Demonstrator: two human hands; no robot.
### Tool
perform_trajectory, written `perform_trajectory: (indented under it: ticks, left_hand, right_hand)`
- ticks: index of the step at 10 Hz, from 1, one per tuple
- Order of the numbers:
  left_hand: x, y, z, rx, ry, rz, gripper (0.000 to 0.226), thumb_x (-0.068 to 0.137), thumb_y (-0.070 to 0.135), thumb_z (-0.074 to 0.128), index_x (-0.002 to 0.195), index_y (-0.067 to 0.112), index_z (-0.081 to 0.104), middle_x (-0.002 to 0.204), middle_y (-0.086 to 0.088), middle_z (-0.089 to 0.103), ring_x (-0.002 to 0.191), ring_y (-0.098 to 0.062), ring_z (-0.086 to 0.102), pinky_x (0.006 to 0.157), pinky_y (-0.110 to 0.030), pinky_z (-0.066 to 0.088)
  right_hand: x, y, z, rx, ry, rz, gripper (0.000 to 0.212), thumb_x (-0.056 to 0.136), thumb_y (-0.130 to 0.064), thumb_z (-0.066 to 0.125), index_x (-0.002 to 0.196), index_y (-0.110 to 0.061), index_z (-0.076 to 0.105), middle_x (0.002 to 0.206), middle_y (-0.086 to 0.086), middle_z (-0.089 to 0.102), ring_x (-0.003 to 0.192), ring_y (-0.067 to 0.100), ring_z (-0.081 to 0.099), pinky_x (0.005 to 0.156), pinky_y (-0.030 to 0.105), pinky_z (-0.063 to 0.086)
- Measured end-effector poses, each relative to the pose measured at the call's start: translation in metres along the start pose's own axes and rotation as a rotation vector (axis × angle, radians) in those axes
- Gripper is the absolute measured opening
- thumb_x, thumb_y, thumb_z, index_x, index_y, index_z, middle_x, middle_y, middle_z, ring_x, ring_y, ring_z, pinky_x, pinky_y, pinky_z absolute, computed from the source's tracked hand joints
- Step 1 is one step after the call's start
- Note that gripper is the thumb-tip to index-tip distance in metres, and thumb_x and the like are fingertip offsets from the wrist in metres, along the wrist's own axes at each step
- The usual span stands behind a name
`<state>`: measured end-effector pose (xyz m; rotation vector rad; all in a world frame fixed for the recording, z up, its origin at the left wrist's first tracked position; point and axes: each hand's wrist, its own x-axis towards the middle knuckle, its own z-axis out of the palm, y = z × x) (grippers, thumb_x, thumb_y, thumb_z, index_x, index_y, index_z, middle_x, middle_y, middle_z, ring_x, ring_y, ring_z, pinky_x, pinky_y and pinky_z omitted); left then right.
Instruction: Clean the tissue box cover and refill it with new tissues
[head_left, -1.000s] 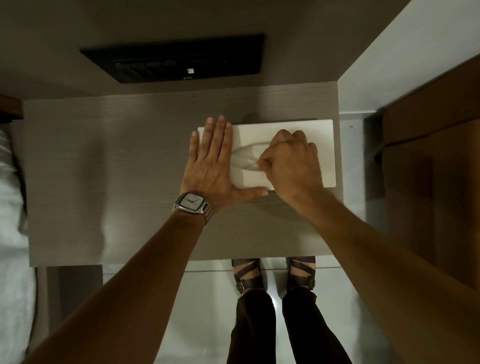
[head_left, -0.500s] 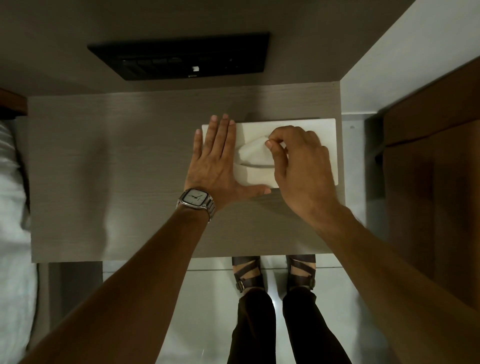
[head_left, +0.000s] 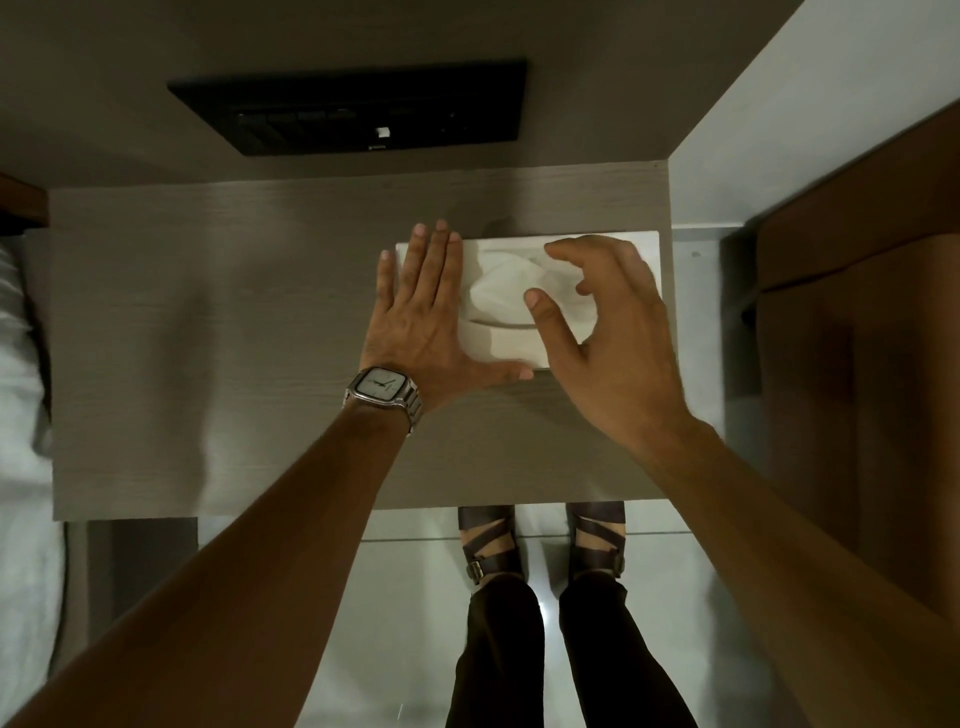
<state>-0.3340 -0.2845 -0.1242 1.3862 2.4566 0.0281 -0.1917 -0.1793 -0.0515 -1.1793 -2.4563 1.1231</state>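
Observation:
A white tissue box cover (head_left: 511, 351) lies flat on the grey wooden table (head_left: 208, 338), toward its right side. A white tissue (head_left: 501, 288) puffs up out of the slot in its top. My left hand (head_left: 423, 317), with a watch on the wrist, rests flat on the box's left end, fingers spread and thumb along the near edge. My right hand (head_left: 608, 332) hovers over the right half of the box with fingers apart and nothing in them, thumb tip just beside the tissue.
A black switch panel (head_left: 358, 106) is set in the wall behind the table. White bedding (head_left: 21, 395) lies at the left, a brown wooden cabinet (head_left: 857, 338) at the right. My feet in sandals (head_left: 540, 545) stand on the pale floor below the table's front edge.
My right hand pulled the tissue up out of the slot, then let go and opened, lifting back a little. The left hand stayed flat on the box.

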Motion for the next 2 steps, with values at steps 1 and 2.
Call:
perform_trajectory:
  ticks: [1,2]
  left_hand:
    - [0.001,0.001,-0.011,-0.028,0.030,-0.025,0.146,0.051,0.103,0.034,0.154,0.004,-0.001,0.165,-0.013,-0.004,0.152,-0.027,-0.008,0.122,-0.053,-0.003]
    - [-0.014,0.005,-0.037,-0.079,0.175,-0.016,0.135,0.060,0.099,0.030,0.154,0.007,-0.001,0.165,-0.013,-0.002,0.152,-0.027,-0.006,0.122,-0.053,0.002]
  right_hand:
    - [-0.007,-0.008,-0.012,0.108,0.070,0.008,0.035,0.097,-0.029,0.064,0.128,-0.014,0.060,0.132,0.005,0.060,0.106,0.016,0.063,0.086,0.020,0.053]
    - [-0.019,-0.036,-0.071,0.429,0.266,-0.045,0.021,0.098,-0.022,0.064,0.117,-0.013,0.066,0.108,0.008,0.070,0.085,0.019,0.067,0.068,0.026,0.057]
